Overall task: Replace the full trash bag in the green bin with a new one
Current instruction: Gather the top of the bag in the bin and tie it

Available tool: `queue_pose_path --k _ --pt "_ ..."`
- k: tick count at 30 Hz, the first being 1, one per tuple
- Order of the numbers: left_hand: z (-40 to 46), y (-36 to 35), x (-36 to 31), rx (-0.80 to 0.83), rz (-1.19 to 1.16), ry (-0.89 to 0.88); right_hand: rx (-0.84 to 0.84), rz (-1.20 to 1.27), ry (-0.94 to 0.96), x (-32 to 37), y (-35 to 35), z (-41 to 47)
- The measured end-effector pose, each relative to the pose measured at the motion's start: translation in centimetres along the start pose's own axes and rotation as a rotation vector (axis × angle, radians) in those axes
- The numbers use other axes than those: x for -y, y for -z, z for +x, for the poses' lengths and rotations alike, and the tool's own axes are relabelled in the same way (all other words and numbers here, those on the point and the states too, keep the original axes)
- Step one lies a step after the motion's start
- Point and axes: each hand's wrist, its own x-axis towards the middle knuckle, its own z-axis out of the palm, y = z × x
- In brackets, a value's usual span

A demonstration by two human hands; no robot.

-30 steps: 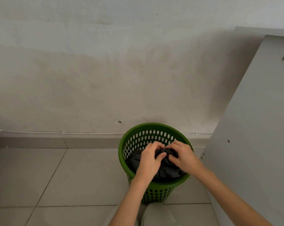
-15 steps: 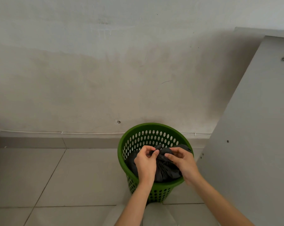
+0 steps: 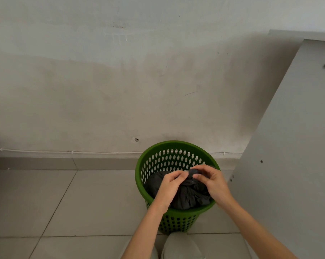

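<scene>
**Both hands pinch the gathered neck of the black bag inside the green bin**

At the bottom centre of the frame, a pale rounded shape (image 3: 184, 247), probably the person's knee, fills the gap between two bare forearms that rise toward the middle. Just above it stands the green bin (image 3: 176, 219), a round perforated plastic basket set on the tiled floor (image 3: 83, 202), lower centre of the frame.

Inside the bin sits the black trash bag (image 3: 187, 197), its top bunched into a twisted neck that reaches about rim height. The left hand (image 3: 170, 186) comes in from the lower left and its fingers close on the neck from the left side. The right hand (image 3: 212, 181) comes in from the lower right, thumb and fingers clamped on the bag's bunched top, touching the left hand's fingertips.

To the right of the bin, a grey flat panel (image 3: 292, 146) with small screws leans up the right edge of the frame. Behind the bin runs a low skirting strip, and above it the stained pale wall (image 3: 120, 81) fills the upper frame.
</scene>
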Motion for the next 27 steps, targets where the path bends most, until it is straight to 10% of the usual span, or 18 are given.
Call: queue_pose_path --k 27 --pt "-0.6 -1.7 1.0 -0.036 -0.45 0.148 0.012 0.239 -0.208 -0.3 -0.5 0.3"
